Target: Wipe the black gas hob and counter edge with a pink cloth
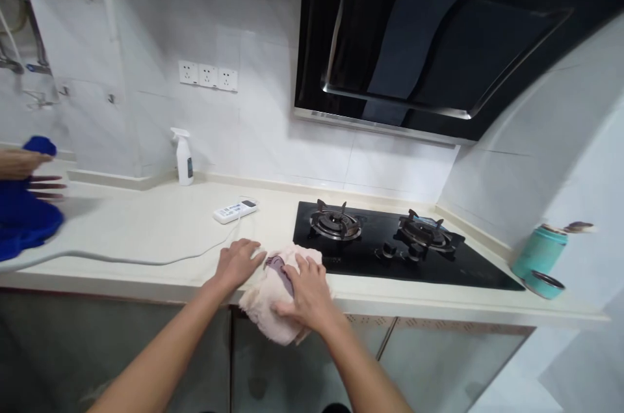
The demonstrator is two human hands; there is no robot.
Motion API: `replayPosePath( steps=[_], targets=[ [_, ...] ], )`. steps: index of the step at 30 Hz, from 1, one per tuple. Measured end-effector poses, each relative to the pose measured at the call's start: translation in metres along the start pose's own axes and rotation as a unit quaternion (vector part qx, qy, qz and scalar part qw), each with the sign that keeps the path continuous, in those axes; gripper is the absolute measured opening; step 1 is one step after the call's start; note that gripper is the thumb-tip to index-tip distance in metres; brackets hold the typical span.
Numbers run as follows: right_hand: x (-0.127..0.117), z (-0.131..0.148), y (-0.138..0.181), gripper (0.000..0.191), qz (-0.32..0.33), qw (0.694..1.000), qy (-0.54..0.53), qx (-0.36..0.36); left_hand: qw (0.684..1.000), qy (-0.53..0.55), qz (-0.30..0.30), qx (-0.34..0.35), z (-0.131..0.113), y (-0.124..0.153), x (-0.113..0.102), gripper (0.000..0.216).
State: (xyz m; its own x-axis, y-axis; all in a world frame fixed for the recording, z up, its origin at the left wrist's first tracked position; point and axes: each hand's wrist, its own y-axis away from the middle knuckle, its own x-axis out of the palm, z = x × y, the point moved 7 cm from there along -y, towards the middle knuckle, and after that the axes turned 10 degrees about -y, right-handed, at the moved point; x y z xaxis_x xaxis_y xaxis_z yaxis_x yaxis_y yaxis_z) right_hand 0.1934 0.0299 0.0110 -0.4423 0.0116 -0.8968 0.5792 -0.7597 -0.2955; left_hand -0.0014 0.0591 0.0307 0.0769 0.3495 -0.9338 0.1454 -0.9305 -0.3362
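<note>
Your right hand (306, 289) lies on a fluffy pale pink cloth (273, 309), fingers spread and slightly bent, thumb held apart. The palm side is hidden, so whether you grip a fold or only press cannot be made out. Your left hand (238, 263) is just left of the cloth, fingers loosely curved over the tabletop (146, 224) and thumb pointing toward the cloth's edge; it has hold of nothing that shows, and whether that thumb touches the fabric is unclear.

The cloth sits between and under your hands at the tabletop's front edge, bunched, with its near part hanging over. A purple patch (275, 265) on it shows beside your right fingers.

The step in hand looks like handling or arranging this cloth. Shifting it from here would call for firm contact from your right hand and a gathering of the overhanging part, so it does not slip off the edge.

Mind what lies about you: the two-burner gas hob (361, 265) begins just beyond and right of your right hand. A white handset (234, 211) lies beyond your left hand, its thin cord (195, 257) trailing leftward near your fingers. Far left of it, another person's hand (22, 164) is beside a blue item, cut off by the view.
</note>
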Motion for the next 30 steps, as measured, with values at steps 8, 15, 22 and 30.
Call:
replayPosePath(
  steps=[8,15,22,30],
  targets=[
    [0.016,-0.004,0.015,0.079,-0.088,0.994,-0.003,-0.058,0.999,-0.037,0.014,0.010,0.011,-0.003,0.020,0.051],
    [0.000,-0.088,0.078,0.057,-0.151,0.988,0.016,-0.027,0.998,-0.046,0.034,0.008,0.012,0.001,0.022,0.055],
    [-0.084,-0.287,0.195,0.059,-0.182,0.960,0.140,0.158,0.998,-0.039,0.041,0.010,0.009,0.002,0.020,0.057],
    [-0.138,-0.369,0.243,0.061,-0.163,0.925,0.223,0.262,0.997,-0.056,0.040,0.024,0.004,0.000,0.025,0.053]
  ],
)
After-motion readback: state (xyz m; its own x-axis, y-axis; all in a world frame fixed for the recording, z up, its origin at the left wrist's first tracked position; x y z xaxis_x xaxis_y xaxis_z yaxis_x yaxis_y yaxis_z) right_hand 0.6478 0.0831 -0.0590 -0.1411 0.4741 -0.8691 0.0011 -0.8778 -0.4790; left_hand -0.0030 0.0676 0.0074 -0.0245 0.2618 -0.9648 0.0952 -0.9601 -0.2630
